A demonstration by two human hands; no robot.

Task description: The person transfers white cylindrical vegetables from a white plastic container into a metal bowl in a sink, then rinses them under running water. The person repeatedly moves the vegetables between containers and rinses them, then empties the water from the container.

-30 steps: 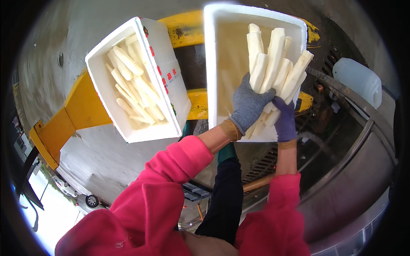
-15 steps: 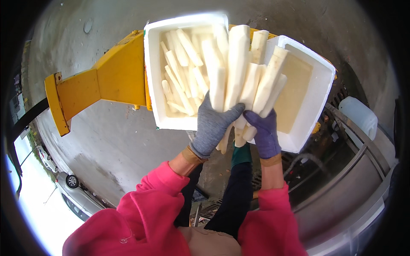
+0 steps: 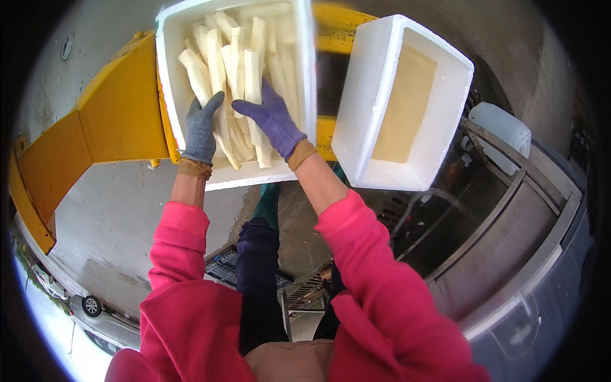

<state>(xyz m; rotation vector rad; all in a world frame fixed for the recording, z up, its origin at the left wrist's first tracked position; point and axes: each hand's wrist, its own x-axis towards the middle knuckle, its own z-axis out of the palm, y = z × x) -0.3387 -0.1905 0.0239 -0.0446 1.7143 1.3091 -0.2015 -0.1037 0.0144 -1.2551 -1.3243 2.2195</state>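
Note:
Several long, pale peeled roots (image 3: 234,63) are bunched between my gloved hands over the left white foam box (image 3: 306,70). My left hand (image 3: 201,132), in a grey glove, clasps the bundle's left side with its thumb laid on top. On the other side, my right hand (image 3: 273,120) in a purple glove presses its thumb across the bundle; its other fingers are partly hidden. More roots lie in cloudy liquid in the same box, beneath and beyond the bundle.
A second white foam box (image 3: 366,89), with cloudy tan liquid, stands to the right. Both boxes rest on a yellow metal frame (image 3: 118,121). At the right are a translucent plastic jug (image 3: 503,137) and a metal-railed structure (image 3: 503,235). Parked cars show lower left.
Both hands have carried the bundle of roots leftward, from between the two boxes into the left one. The view has shifted, and the right box is now unobstructed.

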